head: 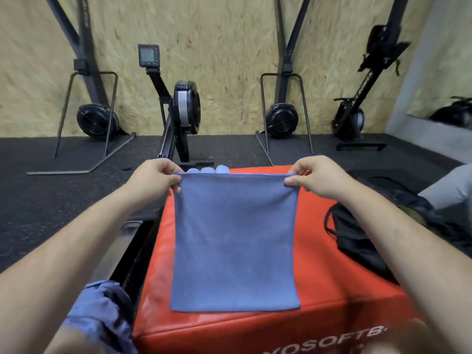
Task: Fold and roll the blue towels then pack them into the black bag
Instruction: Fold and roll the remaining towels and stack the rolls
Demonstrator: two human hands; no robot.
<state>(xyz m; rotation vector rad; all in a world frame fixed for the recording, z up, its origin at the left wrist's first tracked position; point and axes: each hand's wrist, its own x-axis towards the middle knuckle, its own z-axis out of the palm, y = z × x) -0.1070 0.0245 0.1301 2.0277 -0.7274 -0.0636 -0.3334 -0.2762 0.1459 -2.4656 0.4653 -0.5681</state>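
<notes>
Head view: blue towel (233, 238) spread on top of the red box (332, 315), near edge flat by the box's front edge, far edge raised off the box. Left hand (155, 178) pinches the far-left corner, right hand (314, 176) the far-right corner — fingers (290, 180) of both closed on the hem. Hem runs taut between them, no sag.

Rolled towels (207, 170) sit at the box's far edge, just behind the raised hem. Black bag (357, 241) lies on the box's right side, partly off it, apart from the towel. Crumpled blue cloth (99, 315), likely more towels, is heaped off the box's front-left corner.

Step in hand looks like the first fold — far edge to near edge. To do it well:
- Keep both corners level and the tension even.
- Bring the hem straight toward the box's front and land corner on corner, side edges aligned.
- Smooth flat before rolling.

An uneven pull would likely skew the fold.
</notes>
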